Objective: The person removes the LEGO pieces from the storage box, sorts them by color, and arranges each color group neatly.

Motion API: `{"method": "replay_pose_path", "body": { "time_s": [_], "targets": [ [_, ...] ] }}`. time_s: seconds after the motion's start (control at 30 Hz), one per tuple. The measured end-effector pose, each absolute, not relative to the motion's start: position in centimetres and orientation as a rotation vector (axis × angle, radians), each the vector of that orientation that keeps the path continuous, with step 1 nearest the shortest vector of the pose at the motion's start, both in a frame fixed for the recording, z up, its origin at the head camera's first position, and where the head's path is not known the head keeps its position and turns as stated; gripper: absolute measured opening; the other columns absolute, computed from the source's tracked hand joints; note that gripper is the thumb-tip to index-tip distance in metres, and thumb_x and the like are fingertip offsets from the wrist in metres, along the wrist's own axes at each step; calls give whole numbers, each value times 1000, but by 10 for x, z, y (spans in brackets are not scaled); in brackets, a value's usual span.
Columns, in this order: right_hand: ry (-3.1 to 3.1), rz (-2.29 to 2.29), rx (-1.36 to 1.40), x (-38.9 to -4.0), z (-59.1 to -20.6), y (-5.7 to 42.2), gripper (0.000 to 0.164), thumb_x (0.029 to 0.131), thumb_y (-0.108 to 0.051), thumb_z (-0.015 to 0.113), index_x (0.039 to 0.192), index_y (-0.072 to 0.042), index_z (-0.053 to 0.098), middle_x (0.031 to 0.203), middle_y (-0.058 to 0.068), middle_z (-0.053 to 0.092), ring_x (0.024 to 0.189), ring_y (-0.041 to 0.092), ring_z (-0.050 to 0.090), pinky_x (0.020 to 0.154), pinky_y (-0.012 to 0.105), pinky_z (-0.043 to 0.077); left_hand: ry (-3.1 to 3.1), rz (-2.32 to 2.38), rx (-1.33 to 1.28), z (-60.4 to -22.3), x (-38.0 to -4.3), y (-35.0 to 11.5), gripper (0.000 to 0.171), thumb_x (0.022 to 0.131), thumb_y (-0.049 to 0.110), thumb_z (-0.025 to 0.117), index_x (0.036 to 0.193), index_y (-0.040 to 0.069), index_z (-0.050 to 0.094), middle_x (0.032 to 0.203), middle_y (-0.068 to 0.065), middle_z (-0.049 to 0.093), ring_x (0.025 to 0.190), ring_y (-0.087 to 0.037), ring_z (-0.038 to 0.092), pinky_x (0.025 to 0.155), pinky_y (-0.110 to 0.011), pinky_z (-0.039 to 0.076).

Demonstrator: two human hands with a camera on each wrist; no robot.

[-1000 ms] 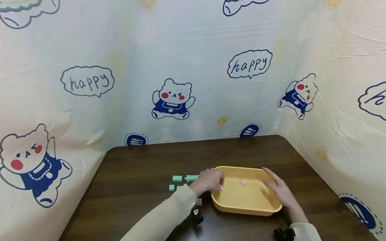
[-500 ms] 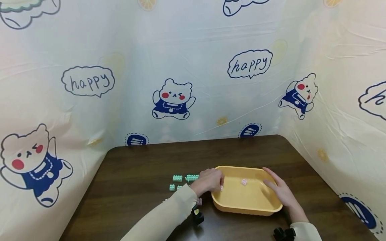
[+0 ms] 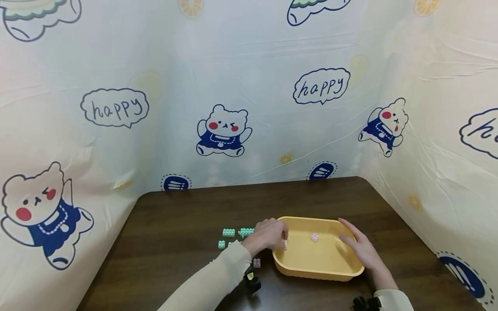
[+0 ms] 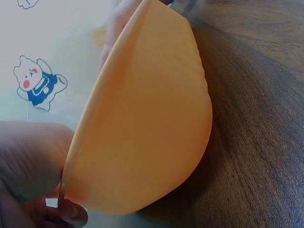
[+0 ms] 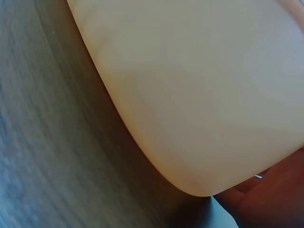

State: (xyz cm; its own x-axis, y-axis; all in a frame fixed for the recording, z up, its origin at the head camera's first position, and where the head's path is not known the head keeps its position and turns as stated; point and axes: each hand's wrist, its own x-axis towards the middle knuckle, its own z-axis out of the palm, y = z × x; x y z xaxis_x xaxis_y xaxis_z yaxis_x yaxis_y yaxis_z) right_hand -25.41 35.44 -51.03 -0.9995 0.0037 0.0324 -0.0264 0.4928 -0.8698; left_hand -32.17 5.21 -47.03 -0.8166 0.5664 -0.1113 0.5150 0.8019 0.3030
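Note:
A yellow rectangular tray sits on the dark wooden table, between both hands. My left hand reaches over its left rim and grips there, seen also from the side in the left wrist view, where the hand meets the rim. A small pale pink brick shows beside the left fingertips; whether they touch it I cannot tell. My right hand holds the right wall, thumb on the inner side and the other fingers outside. Inside the tray lies another pink brick.
Left of the tray lie several green toy bricks, partly hidden behind the left arm. A light purple brick lies near the left wrist camera. A printed curtain surrounds the table's far and side edges.
The head view has tilted slightly upward. Both hands and the tray keep the same places relative to each other.

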Motion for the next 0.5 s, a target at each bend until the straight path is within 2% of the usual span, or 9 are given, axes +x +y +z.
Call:
{"method": "replay_pose_path", "body": {
  "time_s": [0.5],
  "targets": [
    [-2696, 1528, 40, -253, -511, 354, 57, 101, -30, 51, 152, -13, 32, 157, 22, 26, 141, 44, 26, 107, 63, 25, 2803, 601, 920, -463, -315, 39, 9, 78, 24, 75, 83, 26, 68, 73, 13, 57, 63, -9, 51, 53, -26, 40]
  ]
}}
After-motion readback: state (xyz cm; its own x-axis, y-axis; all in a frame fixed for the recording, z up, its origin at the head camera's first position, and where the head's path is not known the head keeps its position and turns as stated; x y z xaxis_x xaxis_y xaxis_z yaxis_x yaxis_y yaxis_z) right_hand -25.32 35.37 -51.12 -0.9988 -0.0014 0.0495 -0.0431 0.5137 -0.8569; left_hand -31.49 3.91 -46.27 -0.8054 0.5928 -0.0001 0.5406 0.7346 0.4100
